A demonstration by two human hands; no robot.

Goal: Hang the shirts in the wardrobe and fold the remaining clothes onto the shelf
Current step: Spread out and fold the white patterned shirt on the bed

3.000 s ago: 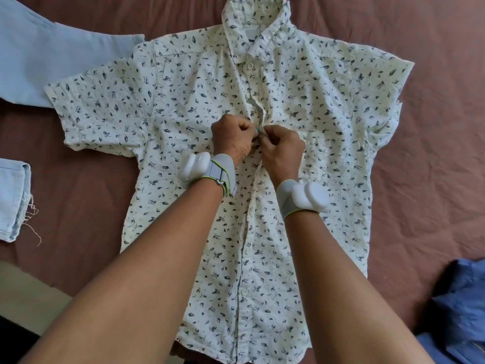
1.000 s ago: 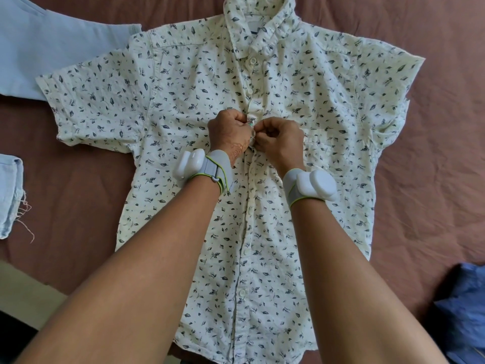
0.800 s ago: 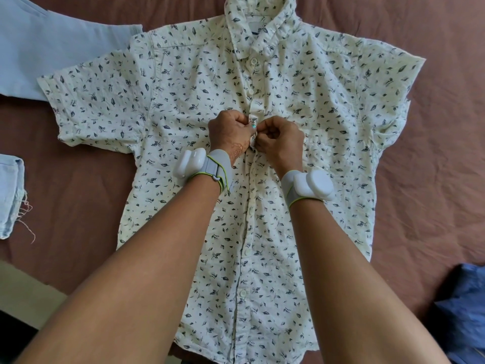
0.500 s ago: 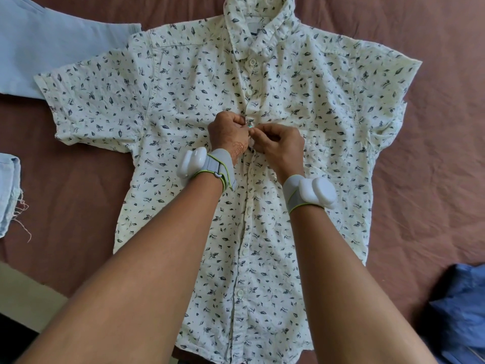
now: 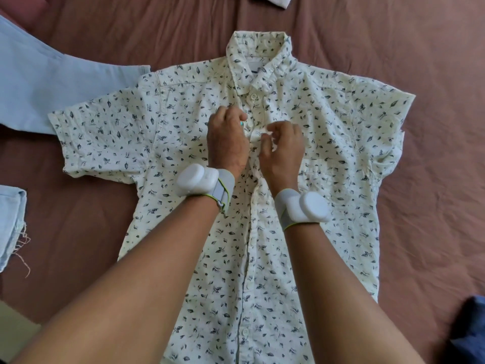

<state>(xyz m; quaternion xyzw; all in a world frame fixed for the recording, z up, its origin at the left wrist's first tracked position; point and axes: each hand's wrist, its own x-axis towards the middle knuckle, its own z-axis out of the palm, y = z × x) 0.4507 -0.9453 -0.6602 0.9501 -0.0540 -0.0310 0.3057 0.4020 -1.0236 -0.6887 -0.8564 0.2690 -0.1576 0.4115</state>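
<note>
The fingers [image 5: 266, 139] of the right hand [image 5: 282, 151] are curled together and pinch the button strip of the shirt [image 5: 328, 143] just below its second button. The left hand [image 5: 227, 141] sits beside it on the other side of the strip, its fingers bent inward against the cloth; whether they are clamped on the fabric I cannot tell, as the fingertips are hidden under the knuckles. A spot of teal shows at one left fingertip. Each wrist carries a grey strap with a white rounded device, the left wrist device [image 5: 196, 181] and the right wrist device [image 5: 307, 207].

The shirt, cream with small dark leaf prints and short sleeves, lies flat and face up on a brown bedsheet [image 5: 433, 61], collar away from the person. A small label shows inside the collar [image 5: 258, 61]; its writing is too small to read. Left of the shirt, touching its sleeve, lies a pale blue garment [image 5: 52, 85], and below that a frayed light denim edge [image 5: 10, 224]. Right of the shirt's hem, a dark blue cloth [image 5: 469, 329] sits at the frame corner.
</note>
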